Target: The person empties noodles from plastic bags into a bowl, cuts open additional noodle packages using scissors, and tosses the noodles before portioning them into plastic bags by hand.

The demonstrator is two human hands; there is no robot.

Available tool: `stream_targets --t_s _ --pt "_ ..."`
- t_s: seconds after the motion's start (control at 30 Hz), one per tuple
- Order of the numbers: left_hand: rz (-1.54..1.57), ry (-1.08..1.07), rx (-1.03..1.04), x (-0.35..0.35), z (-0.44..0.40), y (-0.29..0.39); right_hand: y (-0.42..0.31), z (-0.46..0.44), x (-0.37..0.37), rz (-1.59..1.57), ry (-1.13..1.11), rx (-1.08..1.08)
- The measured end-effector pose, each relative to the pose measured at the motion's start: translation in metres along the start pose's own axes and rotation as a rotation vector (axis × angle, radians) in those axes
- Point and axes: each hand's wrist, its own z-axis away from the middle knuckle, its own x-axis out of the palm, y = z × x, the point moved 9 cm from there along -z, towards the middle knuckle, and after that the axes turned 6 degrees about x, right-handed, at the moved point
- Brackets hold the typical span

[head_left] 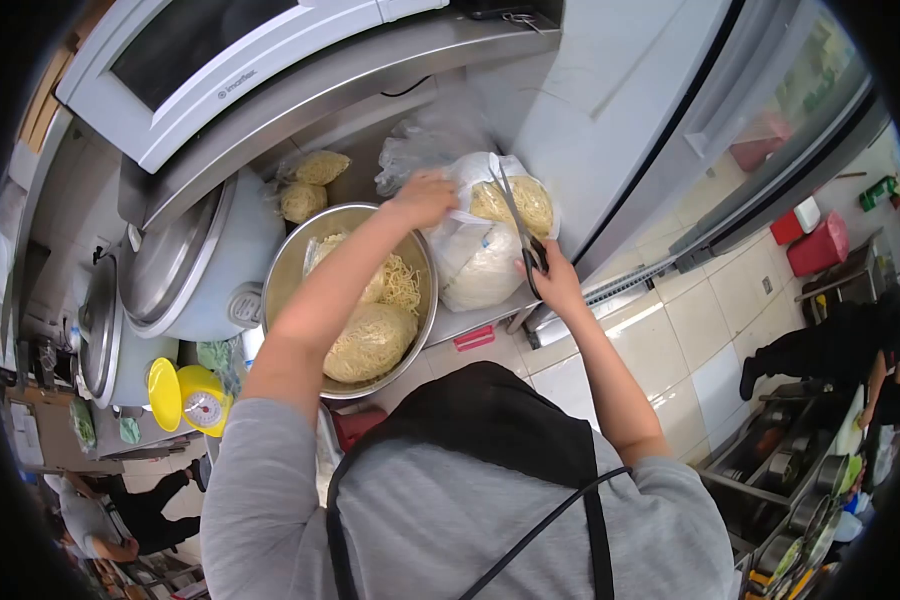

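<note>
My right hand [555,282] is closed around the black handles of a pair of scissors [515,215], whose blades point up across a plastic bag. That white plastic bag [475,270] stands on the metal counter, with yellow noodles [525,205] showing in its upper part. My left hand [428,198] is at the bag's left edge, fingers curled on the plastic and slightly blurred. Below my left forearm sits a large metal bowl [428,330] holding loose noodles [400,285] and a bagged bundle of noodles [370,343]. My forearm hides part of the bowl.
Crumpled clear plastic [410,150] and small noodle bags [305,200] lie behind the bowl. Large lidded pots [205,270] and a yellow scale [202,400] are on the left. A white appliance [210,60] overhangs the counter; a glass-door unit [710,130] borders the right. Other people are farther off.
</note>
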Motion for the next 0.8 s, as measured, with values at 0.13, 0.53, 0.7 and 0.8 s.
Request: stream_targets --t_s 0.13,0.53,0.7,0.8 --pt "0.127 0.07 -0.304 -0.01 0.008 -0.031 0.008 0.014 -0.013 -0.221 0.024 -0.011" --pt "-0.003 0.332 -0.319 -0.022 -0.089 -0.01 0.008 0.003 -0.014 -0.344 0.089 -0.018" --pt "0.131 0.458 -0.563 -0.004 -0.075 -0.122 0.012 0.01 -0.01 -0.286 0.053 -0.029" --pt "0.529 0.21 -0.703 0.031 -0.064 -0.136 0.013 0.012 -0.014 -0.401 0.018 0.014"
